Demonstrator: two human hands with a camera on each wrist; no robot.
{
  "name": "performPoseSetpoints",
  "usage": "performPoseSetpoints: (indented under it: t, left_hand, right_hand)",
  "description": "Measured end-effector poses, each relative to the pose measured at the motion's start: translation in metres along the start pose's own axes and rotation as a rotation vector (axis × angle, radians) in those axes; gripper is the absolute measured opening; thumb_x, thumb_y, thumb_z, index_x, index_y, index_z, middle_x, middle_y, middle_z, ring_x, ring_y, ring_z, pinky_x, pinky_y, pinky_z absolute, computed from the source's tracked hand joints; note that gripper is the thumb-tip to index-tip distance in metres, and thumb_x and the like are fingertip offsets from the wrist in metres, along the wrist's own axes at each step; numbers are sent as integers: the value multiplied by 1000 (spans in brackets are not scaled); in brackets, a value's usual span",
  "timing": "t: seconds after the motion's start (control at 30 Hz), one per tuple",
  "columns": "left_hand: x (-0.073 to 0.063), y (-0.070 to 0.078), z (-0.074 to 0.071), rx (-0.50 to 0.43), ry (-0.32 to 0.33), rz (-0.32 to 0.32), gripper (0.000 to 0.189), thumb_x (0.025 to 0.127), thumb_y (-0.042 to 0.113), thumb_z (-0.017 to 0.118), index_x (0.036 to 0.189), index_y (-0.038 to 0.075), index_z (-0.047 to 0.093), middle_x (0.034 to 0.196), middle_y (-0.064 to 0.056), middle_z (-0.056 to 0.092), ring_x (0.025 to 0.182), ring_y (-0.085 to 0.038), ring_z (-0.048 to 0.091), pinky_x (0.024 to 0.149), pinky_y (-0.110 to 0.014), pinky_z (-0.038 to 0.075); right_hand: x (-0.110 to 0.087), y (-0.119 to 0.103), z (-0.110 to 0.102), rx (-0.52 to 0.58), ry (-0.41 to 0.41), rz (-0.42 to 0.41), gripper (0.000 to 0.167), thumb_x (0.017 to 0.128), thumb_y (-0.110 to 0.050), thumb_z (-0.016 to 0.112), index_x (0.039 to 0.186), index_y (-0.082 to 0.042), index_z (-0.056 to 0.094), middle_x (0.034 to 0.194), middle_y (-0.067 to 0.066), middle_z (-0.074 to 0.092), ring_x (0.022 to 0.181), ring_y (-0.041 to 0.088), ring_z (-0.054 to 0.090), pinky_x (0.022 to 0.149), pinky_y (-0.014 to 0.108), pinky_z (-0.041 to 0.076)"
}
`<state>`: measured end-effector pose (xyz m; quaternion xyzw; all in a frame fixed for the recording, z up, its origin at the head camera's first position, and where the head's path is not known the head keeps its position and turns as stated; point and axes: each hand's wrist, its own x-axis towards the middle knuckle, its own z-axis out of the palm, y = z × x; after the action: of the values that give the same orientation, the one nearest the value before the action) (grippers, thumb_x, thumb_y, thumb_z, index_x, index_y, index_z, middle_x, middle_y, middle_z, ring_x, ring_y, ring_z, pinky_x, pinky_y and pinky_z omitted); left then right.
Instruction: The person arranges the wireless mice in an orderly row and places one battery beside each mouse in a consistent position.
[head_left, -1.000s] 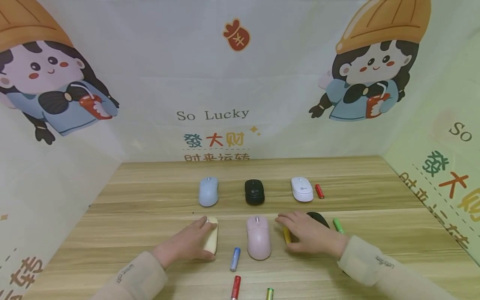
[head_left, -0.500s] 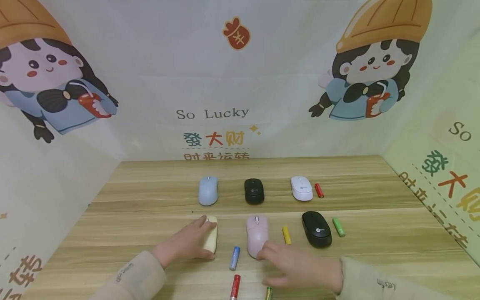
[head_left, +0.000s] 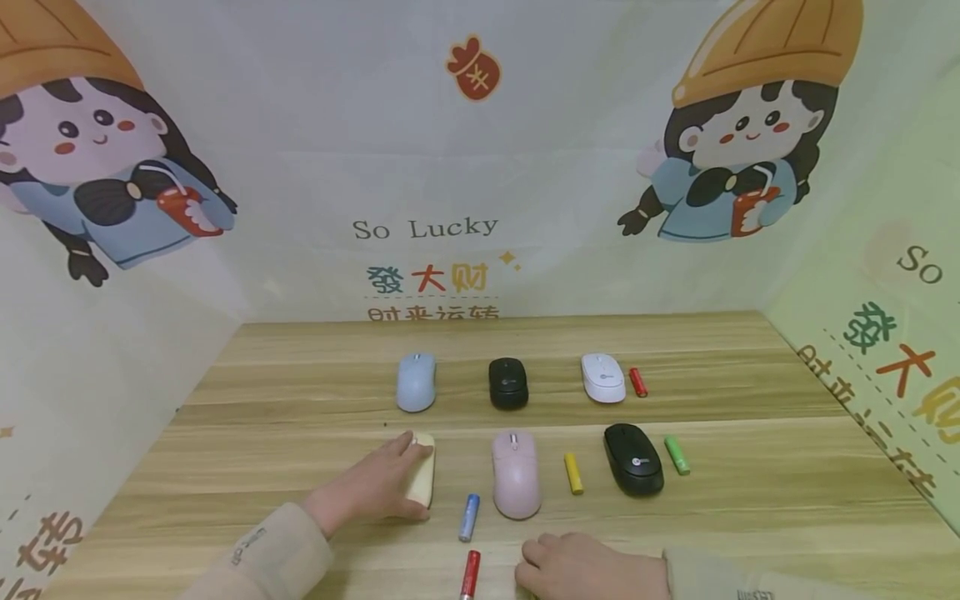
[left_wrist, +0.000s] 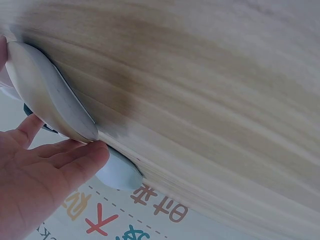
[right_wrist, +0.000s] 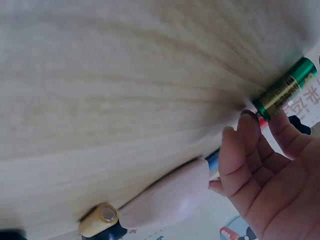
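A cream computer mouse [head_left: 425, 477] lies at the left of the near row. My left hand [head_left: 373, 483] holds it from the left side, thumb at its near end and fingers towards its far end. In the left wrist view, fingertips touch the edge of the mouse [left_wrist: 42, 90]. Near the front edge of the head view, my right hand [head_left: 588, 568] is low over the table with curled fingers. The right wrist view shows it pinching a green and gold battery [right_wrist: 286, 89] by one end; the hand hides this battery in the head view.
A pink mouse [head_left: 516, 477] and a black mouse [head_left: 634, 460] complete the near row. Behind are blue [head_left: 416, 383], black [head_left: 508, 385] and white mice [head_left: 603, 379]. Batteries lie about: blue [head_left: 468, 518], red [head_left: 470, 575], yellow [head_left: 573, 473], green [head_left: 677, 455], small red [head_left: 638, 382].
My right hand has moved from beside the black mouse back towards me and left, onto the green and gold battery, and its fingers have curled. My left hand has stayed on the cream mouse.
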<state>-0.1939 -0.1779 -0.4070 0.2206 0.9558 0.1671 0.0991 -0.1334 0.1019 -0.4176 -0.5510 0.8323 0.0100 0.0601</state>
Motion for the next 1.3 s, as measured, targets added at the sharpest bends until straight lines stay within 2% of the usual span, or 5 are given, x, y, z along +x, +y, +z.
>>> performPoseSetpoints:
  t: [0.6,0.83,0.97,1.13,1.3]
  left_hand:
    - [1,-1,1,1,10,-2,80,66,35,79,130,0,44,136,-35,32,123,-49,36,101,-57,31]
    - [0,-1,0,-15,1,-6,80,67,34,79,130,1,44,137,-36,30,124,-49,34,102,-57,31]
    - [0,-1,1,-20,5,-2,80,67,34,79,130,1,44,137,-36,30,124,-49,34,102,-57,31]
    - [0,-1,0,-20,1,-7,80,67,35,79,131,2,44,138,-35,30,125,-49,33,102,-57,30]
    - [-1,1,-1,-17,1,-13,80,66,35,79,131,1,44,138,-35,30,125,-48,33,102,-57,30]
  right_hand:
    - [3,2,8,7,4,-12,28,90,-46,50,93,-20,59,71,-14,39,62,-2,32,51,8,26]
    - [4,6,5,49,-30,34,28,86,-46,55,93,-20,59,74,-14,41,64,-2,34,55,8,31]
    - [1,9,-7,89,-16,88,27,82,-45,61,92,-20,58,75,-15,40,64,-2,35,56,9,32]
    - [-1,32,-31,138,73,152,25,78,-39,61,88,-17,54,78,-12,39,68,2,36,56,12,32]
    - [3,74,-53,65,146,246,27,76,-33,61,92,-12,57,81,-8,47,72,7,42,61,19,40]
